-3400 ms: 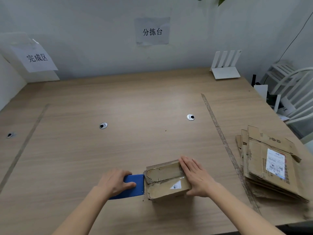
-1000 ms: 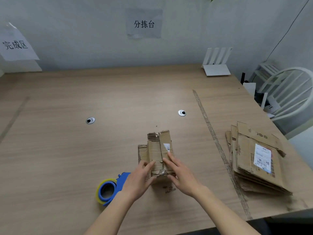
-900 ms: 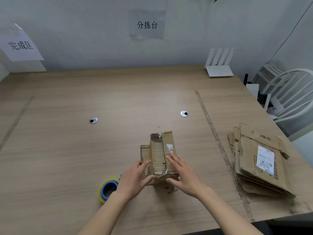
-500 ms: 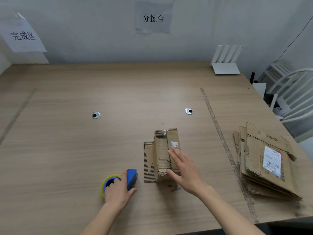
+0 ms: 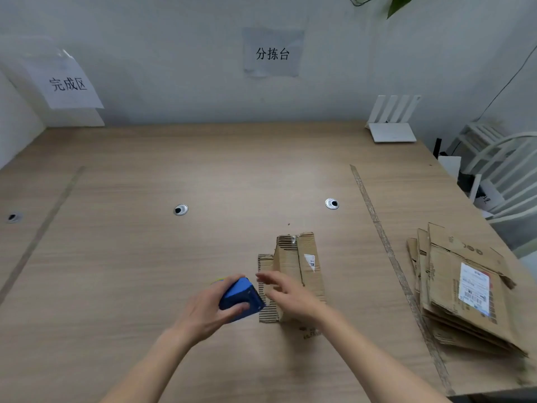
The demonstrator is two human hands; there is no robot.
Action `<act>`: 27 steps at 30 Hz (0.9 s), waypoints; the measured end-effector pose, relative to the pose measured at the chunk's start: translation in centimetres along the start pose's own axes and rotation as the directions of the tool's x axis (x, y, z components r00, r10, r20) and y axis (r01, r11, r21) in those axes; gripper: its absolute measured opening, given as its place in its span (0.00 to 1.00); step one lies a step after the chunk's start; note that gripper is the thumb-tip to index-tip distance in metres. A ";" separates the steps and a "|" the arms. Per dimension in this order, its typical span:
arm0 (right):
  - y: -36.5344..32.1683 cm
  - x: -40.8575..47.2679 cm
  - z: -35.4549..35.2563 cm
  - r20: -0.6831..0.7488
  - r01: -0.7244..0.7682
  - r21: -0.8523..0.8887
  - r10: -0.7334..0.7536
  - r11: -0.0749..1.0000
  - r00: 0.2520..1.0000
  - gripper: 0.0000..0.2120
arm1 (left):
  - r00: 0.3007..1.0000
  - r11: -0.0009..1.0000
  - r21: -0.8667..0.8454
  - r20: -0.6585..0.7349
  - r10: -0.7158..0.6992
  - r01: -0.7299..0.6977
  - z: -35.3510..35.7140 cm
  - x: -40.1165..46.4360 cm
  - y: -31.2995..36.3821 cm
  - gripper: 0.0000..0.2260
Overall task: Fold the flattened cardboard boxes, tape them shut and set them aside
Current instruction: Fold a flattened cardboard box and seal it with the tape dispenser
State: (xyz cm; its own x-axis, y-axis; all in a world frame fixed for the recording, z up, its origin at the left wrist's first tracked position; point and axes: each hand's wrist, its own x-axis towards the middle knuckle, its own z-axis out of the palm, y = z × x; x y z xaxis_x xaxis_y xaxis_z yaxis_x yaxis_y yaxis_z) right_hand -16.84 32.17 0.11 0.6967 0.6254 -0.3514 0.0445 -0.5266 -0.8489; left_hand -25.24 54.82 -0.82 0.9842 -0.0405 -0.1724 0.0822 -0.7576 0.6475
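Spanning the whole lower view: a wooden table [image 5: 145, 257], light grain, with two worn tape strips running front to back and three round metal cable holes.
Wall: pale grey, behind the table's far edge; carries two paper signs.
Chair: white chair [image 5: 505, 170], slatted back, off the table's right edge, partly cut off by the frame.
Flat stack: stack of flattened cardboard boxes [image 5: 459, 289] at the table's right side, right of the right-hand tape strip; the top piece bears a white shipping label.
Folded box: cardboard box [image 5: 293, 257], small and worn, at the near centre of the table between the two strips; flaps folded over the top, one corrugated flap sticking out on its left side, a small white label on the right flap.
Left sign: paper sheet [image 5: 68, 84] printed 完成区, at the wall's left corner.
Centre sign: paper sheet [image 5: 271, 53] printed 分拣台, above the table's middle.
Router: white router [image 5: 392, 123] with upright antennas, far right of the table against the wall.
Right hand: right hand [image 5: 290, 292] over the box's near left part, fingers extended and relaxed, blurred; contact with the cardboard cannot be told.
Left hand: left hand [image 5: 209, 306], fingers curled around the dispenser, just left of the box.
Dispenser: blue tape dispenser [image 5: 241, 298], held close beside the corrugated flap; a sliver of yellow roll shows behind it.
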 end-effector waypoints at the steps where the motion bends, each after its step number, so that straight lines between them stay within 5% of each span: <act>1: -0.7 0.2 0.2 0.033 -0.001 0.049 -0.001 0.999 0.999 0.23 | 1.000 0.999 0.020 -0.008 0.026 -0.026 -1.0 0.0 0.4 0.22; 6: -3.1 0.6 0.4 -0.084 0.033 0.179 -0.018 0.983 0.996 0.16 | 0.996 0.996 0.049 -0.036 0.076 -0.074 -3.8 -0.1 1.4 0.23; 11: -4.2 0.9 -0.4 -0.278 0.128 0.136 -0.086 0.982 0.957 0.02 | 0.995 0.994 0.076 -0.062 0.083 -0.078 -4.9 -0.3 2.2 0.28; 14: -4.3 0.1 -1.0 -0.339 0.102 0.120 -0.056 0.987 0.939 0.02 | 0.991 0.986 0.126 -0.053 0.121 -0.114 -4.7 0.2 3.6 0.29; 17: -1.9 -2.0 -3.5 -0.414 -0.014 0.124 0.065 0.992 0.908 0.04 | 0.996 0.982 0.164 -0.012 0.093 -0.090 -5.0 0.9 3.9 0.25; 21: 4.2 -6.9 -7.4 -0.538 -0.230 0.263 0.341 0.937 0.771 0.04 | 0.996 0.973 0.225 0.076 0.039 -0.055 -4.8 1.0 2.8 0.26; 27: 7.4 -8.1 -8.2 -0.535 -0.292 0.290 0.407 0.912 0.741 0.05 | 0.990 0.965 0.257 0.137 0.026 -0.061 -2.0 2.7 4.2 0.24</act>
State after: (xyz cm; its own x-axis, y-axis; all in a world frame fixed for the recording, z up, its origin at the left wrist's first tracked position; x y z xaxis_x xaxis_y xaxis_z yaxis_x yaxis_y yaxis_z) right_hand -16.29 18.51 -0.16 0.9169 -0.0590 -0.3947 -0.3701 -0.4959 -0.7856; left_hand -21.92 52.81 2.91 0.9552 -0.1490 -0.2557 -0.0207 -0.8956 0.4445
